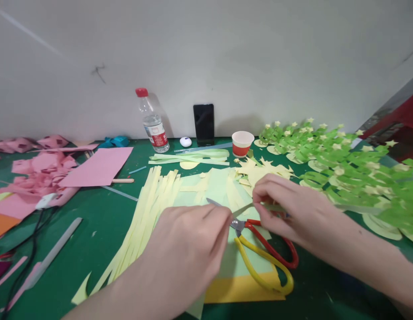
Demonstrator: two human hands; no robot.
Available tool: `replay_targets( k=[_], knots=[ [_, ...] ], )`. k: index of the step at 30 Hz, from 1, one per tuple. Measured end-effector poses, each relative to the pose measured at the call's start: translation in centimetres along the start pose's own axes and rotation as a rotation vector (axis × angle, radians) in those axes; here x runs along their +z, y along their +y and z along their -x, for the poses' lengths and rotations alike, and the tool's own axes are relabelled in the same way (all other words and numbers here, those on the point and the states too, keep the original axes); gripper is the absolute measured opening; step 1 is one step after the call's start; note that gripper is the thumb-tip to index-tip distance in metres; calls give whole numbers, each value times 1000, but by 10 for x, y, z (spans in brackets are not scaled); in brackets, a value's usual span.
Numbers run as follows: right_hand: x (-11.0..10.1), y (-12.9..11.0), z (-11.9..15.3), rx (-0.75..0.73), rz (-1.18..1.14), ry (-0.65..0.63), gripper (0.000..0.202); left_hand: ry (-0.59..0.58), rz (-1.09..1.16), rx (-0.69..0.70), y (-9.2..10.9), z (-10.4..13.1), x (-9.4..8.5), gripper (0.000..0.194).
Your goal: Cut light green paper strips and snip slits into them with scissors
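Pinching one narrow greenish-paper strip [243,208], seemingly: left hand [196,246], right hand [279,208]; star-tipped green-paper plants [356,156] look finished, yellow-paper strips [143,222] unused.

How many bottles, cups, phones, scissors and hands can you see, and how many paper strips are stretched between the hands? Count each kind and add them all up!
Bottle: 1
Cup: 1
Phone: 1
Scissors: 1 pair
Hands: 2, a left hand and a right hand
Paper strip between the hands: 1
Total: 7
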State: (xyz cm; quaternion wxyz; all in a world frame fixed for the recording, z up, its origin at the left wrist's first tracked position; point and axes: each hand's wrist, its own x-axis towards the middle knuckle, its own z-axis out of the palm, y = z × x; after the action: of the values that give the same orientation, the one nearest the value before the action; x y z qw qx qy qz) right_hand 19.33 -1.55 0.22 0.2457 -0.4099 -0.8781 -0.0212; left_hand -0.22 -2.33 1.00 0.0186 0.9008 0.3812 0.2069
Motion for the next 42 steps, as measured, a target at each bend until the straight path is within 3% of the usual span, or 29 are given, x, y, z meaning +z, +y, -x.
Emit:
replay_targets(
  k=[9, 20, 27, 32, 37, 42],
  knots=[
    [-18, 29, -2, 34, 85, 90, 12, 92, -16, -38, -9, -2, -14, 29],
    [-30, 38, 1, 21, 86, 98, 12, 247, -230, -29, -14, -4, -15, 32],
    [-25, 22, 1, 30, -5, 67, 13, 200, -278, -21, -24, -8, -10, 22],
    [-14, 2, 3, 14, -6, -8, 12, 147, -48, 106, -8, -11, 6, 24],
    [-9, -8, 4, -73, 8, 9, 12, 235, 68, 215, 0, -10, 17, 16],
    [-14, -9, 3, -83, -4, 24, 16, 251, 81, 207, -1, -8, 12, 14]
  ],
)
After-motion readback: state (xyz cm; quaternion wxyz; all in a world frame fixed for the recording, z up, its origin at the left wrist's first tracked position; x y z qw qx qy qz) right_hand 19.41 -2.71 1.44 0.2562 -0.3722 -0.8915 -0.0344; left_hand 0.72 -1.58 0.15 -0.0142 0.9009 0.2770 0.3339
